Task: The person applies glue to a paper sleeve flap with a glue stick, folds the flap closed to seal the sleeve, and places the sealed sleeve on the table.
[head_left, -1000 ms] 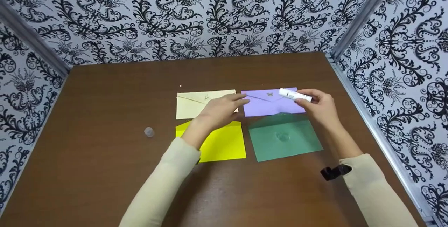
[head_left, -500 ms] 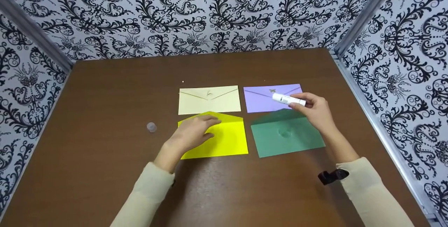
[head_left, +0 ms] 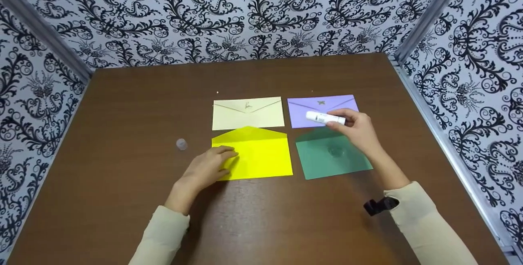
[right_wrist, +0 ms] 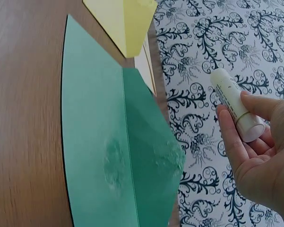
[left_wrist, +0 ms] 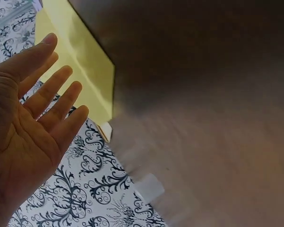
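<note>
My right hand (head_left: 359,132) pinches a white glue stick (head_left: 325,117) between thumb and fingers, over the purple envelope (head_left: 300,113). Below it lies a green envelope (head_left: 322,162) with its flap unfolded; in the right wrist view, whitish glue smears (right_wrist: 114,163) show on its body and flap tip. My left hand (head_left: 206,167) hovers around the left edge of a yellow envelope (head_left: 261,156), also with its flap up. Its fingers look loosely extended and empty in the left wrist view, where the yellow envelope (left_wrist: 85,56) appears behind them.
A cream envelope (head_left: 229,117) with its flap down lies behind the yellow one. Left of the envelopes stands a small translucent cap (head_left: 182,144). Patterned walls (head_left: 261,15) border the brown table (head_left: 135,105) at the back and sides.
My left hand has drawn back from above the cream envelope to the left edge of the yellow one. My right hand has shifted slightly left with the glue stick.
</note>
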Available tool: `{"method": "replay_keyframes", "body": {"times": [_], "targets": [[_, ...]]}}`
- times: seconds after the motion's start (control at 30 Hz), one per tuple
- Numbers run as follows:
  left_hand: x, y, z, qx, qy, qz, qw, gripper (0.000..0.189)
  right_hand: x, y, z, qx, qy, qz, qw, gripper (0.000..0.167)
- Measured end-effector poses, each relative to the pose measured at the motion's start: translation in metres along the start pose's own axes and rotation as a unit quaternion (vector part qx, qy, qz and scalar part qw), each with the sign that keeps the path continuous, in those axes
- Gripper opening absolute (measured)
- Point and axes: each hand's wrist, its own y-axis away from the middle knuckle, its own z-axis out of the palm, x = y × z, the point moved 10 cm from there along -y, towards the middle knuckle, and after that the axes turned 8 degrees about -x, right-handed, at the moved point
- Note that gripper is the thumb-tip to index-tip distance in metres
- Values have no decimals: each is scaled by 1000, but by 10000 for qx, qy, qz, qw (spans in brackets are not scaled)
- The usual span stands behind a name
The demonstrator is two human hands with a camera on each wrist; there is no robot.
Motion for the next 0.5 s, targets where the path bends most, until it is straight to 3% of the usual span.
{"method": "replay_keyframes", "body": {"times": [0.13, 0.5], "targets": [[-3, 1, 5, 47, 140, 44, 9999, 49, 10, -3, 7, -55, -3, -16, 10000, 30], [-5, -1, 10, 275, 217, 117, 9993, 39, 4, -2, 32, -266, -196, -48, 9994, 28]]}}
